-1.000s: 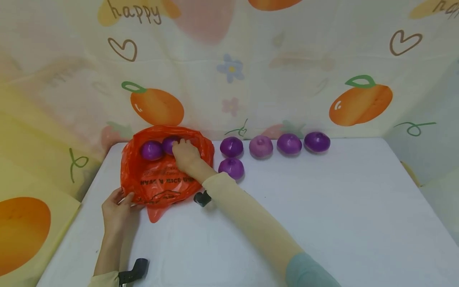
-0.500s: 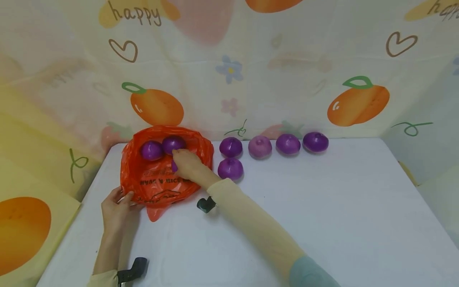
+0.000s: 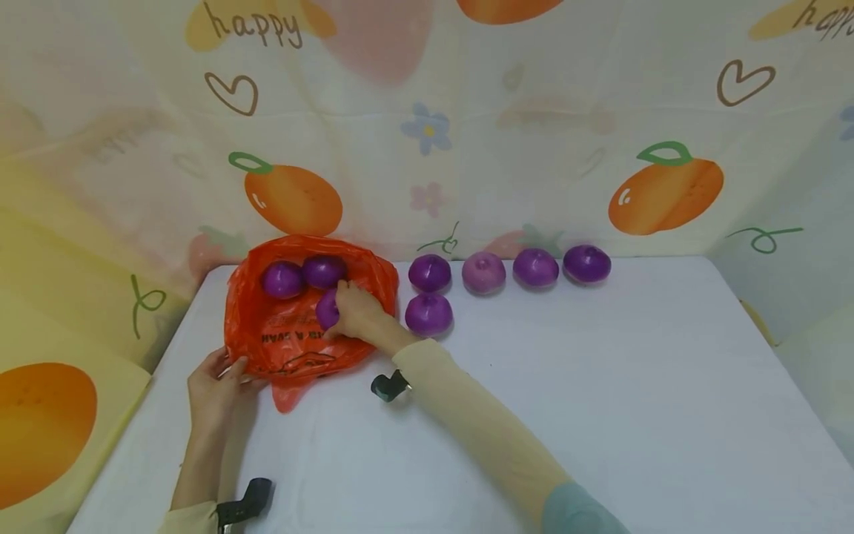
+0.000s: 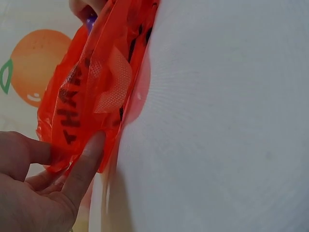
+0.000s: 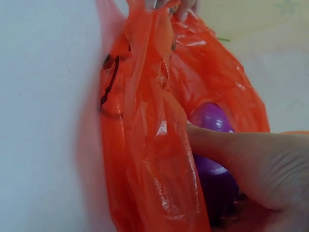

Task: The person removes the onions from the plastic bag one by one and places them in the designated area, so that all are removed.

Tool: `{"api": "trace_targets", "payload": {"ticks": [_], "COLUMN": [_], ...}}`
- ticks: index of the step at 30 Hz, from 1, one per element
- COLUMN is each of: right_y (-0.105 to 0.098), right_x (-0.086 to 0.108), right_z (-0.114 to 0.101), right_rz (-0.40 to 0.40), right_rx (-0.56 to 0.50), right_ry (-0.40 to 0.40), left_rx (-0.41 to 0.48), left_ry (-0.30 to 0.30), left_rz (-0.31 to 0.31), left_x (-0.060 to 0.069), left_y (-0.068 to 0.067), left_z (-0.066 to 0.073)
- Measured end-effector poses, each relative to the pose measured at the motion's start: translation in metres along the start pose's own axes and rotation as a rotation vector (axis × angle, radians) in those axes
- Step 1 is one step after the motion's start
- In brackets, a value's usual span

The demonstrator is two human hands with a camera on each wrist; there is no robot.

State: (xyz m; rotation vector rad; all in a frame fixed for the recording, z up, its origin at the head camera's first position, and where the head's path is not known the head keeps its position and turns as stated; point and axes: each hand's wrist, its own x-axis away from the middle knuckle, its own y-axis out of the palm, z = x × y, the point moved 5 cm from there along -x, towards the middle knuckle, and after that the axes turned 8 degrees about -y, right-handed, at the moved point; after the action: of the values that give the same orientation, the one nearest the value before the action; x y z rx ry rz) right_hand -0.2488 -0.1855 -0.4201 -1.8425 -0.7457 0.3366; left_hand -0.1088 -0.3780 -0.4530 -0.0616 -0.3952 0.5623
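While the person's left hand [image 3: 216, 386] steadies the front left edge of a red plastic bag [image 3: 242, 326], pinching the film between thumb and fingers, a black piece [image 3: 247, 502] sits on that wrist, by the cuff of a pale sleeve [image 3: 190, 519]. The bag lies on its side on the white table [image 3: 600, 415], its mouth spread wide toward the person, with dark lettering on the plastic and a loose flap hanging at the front.

Inside, at the back, are two purple onions side by side: a left onion [image 3: 283, 280] and, right next to it, a second onion [image 3: 325, 272]. Just in front of the second is a third onion [image 3: 327, 310] — this one held in the right hand [image 3: 363, 315], which reaches in over the bag's right edge with thumb and fingers around it. Whether that onion touches the bag's floor, I cannot tell.

Beyond the bag's right side stands a front onion [image 3: 429, 315], just before the first of a row of four along the back of the table: a dark onion [image 3: 430, 274], a paler pink onion [image 3: 484, 274], a purple onion [image 3: 536, 268] and, at the far right, a deep purple onion [image 3: 587, 265].
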Motion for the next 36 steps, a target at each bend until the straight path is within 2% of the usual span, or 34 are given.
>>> {"api": "trace_targets", "payload": {"ticks": [6,11,16,23,28,36], "right_y": [0.0,0.002,0.002,-0.007,-0.023,-0.045], "right_x": [0.001,-0.001,0.001,0.007,0.019,0.049], "right_z": [0.0,-0.002,-0.003,-0.01,-0.013,-0.009], "right_rz": [0.031,0.029,0.048,0.087,0.106,0.17], "right_rx": [-0.049,-0.013,-0.002,-0.005,0.029,0.021], "right_ry": [-0.054,-0.115,-0.133,-0.178,-0.242,-0.363], "left_rx": [-0.094,-0.09,-0.137,-0.102,-0.1,-0.137], "left_ry": [0.013,0.007,0.023,0.003,0.001,0.018], "left_rz": [0.008,0.012,0.016,0.029,0.026,0.033], "left_x": [-0.001,-0.001,0.001,0.001,0.002,0.001], "left_y": [0.002,0.002,0.004,0.002,0.001,0.001], "left_z": [0.001,0.001,0.002,0.003,0.004,0.005]}}
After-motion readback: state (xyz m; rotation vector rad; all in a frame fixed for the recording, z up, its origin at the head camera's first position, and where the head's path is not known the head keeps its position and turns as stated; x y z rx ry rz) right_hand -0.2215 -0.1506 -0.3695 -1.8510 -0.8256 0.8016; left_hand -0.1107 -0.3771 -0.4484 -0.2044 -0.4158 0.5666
